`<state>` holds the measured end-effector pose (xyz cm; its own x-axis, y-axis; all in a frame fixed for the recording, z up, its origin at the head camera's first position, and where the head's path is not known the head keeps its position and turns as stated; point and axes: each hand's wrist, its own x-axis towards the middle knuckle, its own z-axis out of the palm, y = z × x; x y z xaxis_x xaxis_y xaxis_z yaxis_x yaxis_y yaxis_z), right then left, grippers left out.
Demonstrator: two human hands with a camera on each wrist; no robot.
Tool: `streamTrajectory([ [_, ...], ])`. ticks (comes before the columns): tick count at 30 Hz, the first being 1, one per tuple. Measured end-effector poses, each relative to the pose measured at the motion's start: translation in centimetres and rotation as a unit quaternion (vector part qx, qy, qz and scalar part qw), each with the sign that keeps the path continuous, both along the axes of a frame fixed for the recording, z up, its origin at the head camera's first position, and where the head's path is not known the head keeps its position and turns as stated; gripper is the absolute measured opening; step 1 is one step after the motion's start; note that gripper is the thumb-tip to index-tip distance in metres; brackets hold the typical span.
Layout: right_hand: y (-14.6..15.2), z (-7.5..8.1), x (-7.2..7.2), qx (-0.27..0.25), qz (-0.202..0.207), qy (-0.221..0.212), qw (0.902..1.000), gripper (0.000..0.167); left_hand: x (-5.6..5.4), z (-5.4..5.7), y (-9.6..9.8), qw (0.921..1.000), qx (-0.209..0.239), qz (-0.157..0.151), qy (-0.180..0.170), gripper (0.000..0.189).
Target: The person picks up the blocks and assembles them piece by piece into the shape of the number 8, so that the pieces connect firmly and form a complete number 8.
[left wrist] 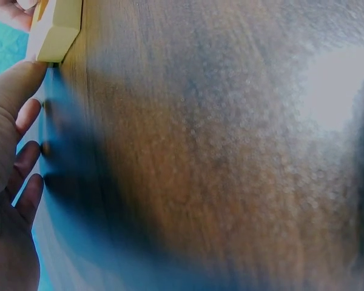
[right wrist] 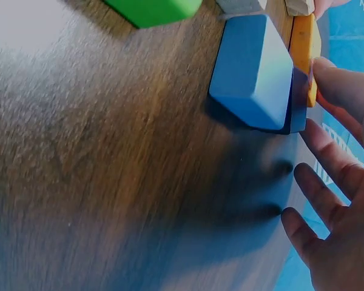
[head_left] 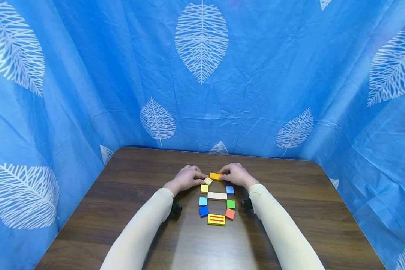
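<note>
On the table's far half, wooden blocks form a closed outline with a crossbar. My left hand (head_left: 187, 177) pinches a small cream block (head_left: 208, 181) at the outline's upper left, between thumb and index finger. At the top lies an orange block (head_left: 215, 176); my right hand (head_left: 237, 175) pinches its right end. In the right wrist view the orange block (right wrist: 303, 45) stands beyond a blue block (right wrist: 252, 70) and a dark block (right wrist: 299, 100). A pale yellow block (left wrist: 64, 30) shows by my left thumb in the left wrist view.
Below the hands are a yellow block (head_left: 204, 189), a long cream crossbar block (head_left: 217, 196), a light blue block (head_left: 203, 201), a dark blue block (head_left: 204, 212), a green block (head_left: 231, 204), a coral block (head_left: 230, 214) and a red-striped yellow block (head_left: 216, 220). A blue leaf-print curtain (head_left: 256, 93) surrounds the table (head_left: 138, 168).
</note>
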<state>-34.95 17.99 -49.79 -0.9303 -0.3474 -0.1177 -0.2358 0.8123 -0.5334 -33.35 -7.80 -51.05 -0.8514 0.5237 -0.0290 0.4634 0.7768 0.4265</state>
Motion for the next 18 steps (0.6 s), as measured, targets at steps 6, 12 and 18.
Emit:
streamTrajectory([
  [6,-0.35,0.0,0.05,0.009,0.006,0.007,0.9999,0.018,-0.07,-0.04,-0.21,1.0,-0.002,-0.002,0.007,0.033],
  [12,-0.45,0.0,0.06,0.014,0.005,0.007,0.9999,0.017,-0.18,-0.11,-0.39,0.9999,0.002,-0.007,0.011,0.033],
  [18,-0.39,-0.05,0.02,0.016,0.003,0.006,0.9998,0.017,-0.15,-0.14,-0.43,0.9999,0.002,-0.009,0.011,0.033],
])
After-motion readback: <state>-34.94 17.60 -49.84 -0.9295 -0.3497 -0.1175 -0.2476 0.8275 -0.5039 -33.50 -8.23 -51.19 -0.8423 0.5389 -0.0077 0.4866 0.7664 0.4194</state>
